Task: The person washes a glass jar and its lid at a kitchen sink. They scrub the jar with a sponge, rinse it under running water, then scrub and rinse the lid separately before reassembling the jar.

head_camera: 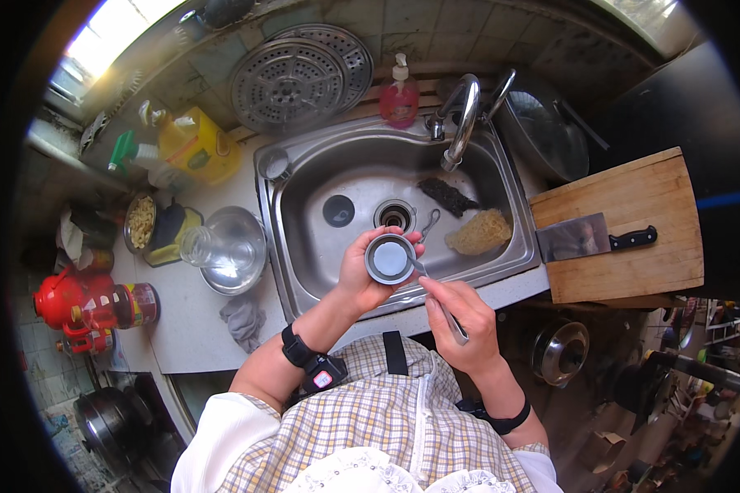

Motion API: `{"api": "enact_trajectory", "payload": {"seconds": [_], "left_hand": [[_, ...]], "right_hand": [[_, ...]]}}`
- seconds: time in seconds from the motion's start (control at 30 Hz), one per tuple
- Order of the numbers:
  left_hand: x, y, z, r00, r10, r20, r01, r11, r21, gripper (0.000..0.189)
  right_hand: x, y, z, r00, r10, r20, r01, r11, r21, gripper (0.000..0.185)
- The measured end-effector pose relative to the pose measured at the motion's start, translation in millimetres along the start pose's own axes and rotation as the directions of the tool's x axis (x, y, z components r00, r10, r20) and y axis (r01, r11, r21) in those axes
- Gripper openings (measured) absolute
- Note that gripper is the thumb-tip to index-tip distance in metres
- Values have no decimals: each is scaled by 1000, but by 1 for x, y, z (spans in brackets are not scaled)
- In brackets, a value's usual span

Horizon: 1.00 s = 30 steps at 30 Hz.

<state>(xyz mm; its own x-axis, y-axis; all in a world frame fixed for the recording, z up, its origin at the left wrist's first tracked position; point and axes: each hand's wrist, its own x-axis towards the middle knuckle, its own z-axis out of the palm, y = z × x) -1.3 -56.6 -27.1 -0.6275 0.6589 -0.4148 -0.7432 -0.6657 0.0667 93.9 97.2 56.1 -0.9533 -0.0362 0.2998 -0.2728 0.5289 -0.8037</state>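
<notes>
My left hand (365,271) holds a small round grey cup-like part (390,259) over the front of the steel sink (308,259). Its inside shows a pale, bluish-white disc. In my right hand (465,320) is a metal utensil (455,326), gripped by its handle. Its tip meets the right side of the part's rim; I cannot tell what kind of utensil it is. Beyond my hands lies the open drain (395,215). A dark round disc (338,211) rests left of the drain, and a small twisted metal piece (430,225) lies to its right.
A loofah (478,232) and a dark scrubber (448,196) lie in the sink under the faucet (465,123). At right, a cleaver (573,237) rests on a wooden cutting board (629,179). Left stand a glass jar (198,245), a metal bowl (240,265) and a yellow jug (200,145).
</notes>
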Motion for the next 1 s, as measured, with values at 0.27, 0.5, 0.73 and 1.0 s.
{"api": "enact_trajectory", "payload": {"seconds": [0.27,0.5,0.73,1.0], "left_hand": [[0,-6,0,999,5,48,-6,1000,27,25],[1,-10,-1,998,65,15,-67,994,89,24],[3,-10,3,995,96,-31,-96,995,-8,21],[1,-10,8,994,112,9,-112,993,-42,21]], "right_hand": [[1,-9,-4,999,43,7,-43,999,-16,29],[0,-7,7,993,-96,67,111,955,-276,33],[-5,-5,21,965,-221,139,261,793,-551,39],[-8,-2,20,971,-226,83,238,848,-473,41]]}}
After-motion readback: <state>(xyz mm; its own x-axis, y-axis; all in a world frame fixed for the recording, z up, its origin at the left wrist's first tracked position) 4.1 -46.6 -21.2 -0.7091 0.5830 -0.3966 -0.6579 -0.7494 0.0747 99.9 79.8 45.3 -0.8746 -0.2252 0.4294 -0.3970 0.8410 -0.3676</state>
